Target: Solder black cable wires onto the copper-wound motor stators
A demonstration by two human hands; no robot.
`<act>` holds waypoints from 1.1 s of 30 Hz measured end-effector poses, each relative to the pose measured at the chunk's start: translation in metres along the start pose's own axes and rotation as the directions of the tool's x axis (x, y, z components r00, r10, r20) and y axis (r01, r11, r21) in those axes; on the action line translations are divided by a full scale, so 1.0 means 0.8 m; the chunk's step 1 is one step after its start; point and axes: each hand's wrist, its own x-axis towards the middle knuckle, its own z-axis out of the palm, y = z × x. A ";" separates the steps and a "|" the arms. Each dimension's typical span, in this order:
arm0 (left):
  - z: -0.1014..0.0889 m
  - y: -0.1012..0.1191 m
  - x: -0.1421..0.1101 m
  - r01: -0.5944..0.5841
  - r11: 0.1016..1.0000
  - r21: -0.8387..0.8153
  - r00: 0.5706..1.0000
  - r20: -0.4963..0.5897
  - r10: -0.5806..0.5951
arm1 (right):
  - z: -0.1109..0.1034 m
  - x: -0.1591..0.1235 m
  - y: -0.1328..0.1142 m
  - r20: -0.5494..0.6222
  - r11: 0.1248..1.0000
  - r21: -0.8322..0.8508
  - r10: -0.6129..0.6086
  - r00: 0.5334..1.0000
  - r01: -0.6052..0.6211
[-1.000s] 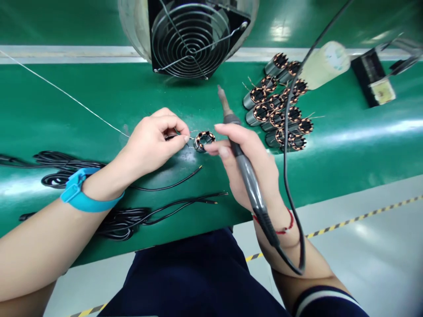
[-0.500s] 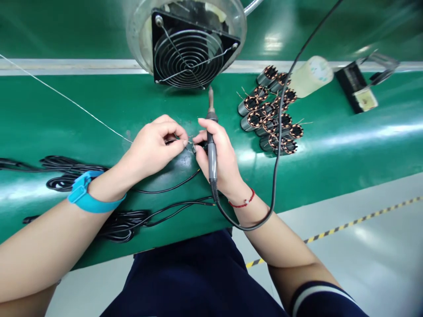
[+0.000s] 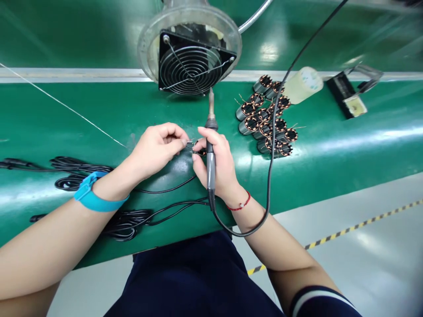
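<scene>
My left hand [image 3: 161, 145] is closed in a pinch on a thin wire [image 3: 189, 141], whose silvery end pokes out beyond the fingertips toward my right hand. My right hand [image 3: 220, 163] grips a soldering iron [image 3: 211, 163], its tip pointing away from me, up toward the fan. Between the thumb and fingers of that same hand sits a small dark part with copper windings [image 3: 202, 151], mostly hidden, apparently a motor stator. A small gap separates the fingertips of the two hands. The iron's black cord [image 3: 269, 185] loops over my right forearm.
A fan with a wire guard [image 3: 191, 72] stands ahead. Several wound stators [image 3: 262, 116] cluster at right, near a pale cylinder [image 3: 304, 83] and a black iron stand [image 3: 343, 92]. Coiled black cables [image 3: 128, 222] lie at left. Solder wire [image 3: 76, 105] stretches across the upper left.
The view has shifted slightly, so the fan and bench sit lower in the picture. Both hands keep their holds, and the wire end at my left fingertips has moved a little.
</scene>
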 end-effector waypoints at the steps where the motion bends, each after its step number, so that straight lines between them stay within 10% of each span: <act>1: 0.000 0.000 0.000 -0.002 1.000 -0.005 1.000 0.003 0.002 | 0.001 0.001 -0.001 0.001 1.000 -0.005 -0.002 1.000 0.002; 17: -0.013 -0.003 -0.007 -0.443 0.801 0.403 0.896 0.195 0.398 | 0.003 0.007 0.004 0.010 0.944 0.298 0.143 0.990 -0.140; 33: -0.011 -0.004 -0.006 -0.297 0.846 0.444 0.955 0.114 0.275 | -0.011 0.010 0.004 0.121 0.990 -0.142 0.009 0.993 0.008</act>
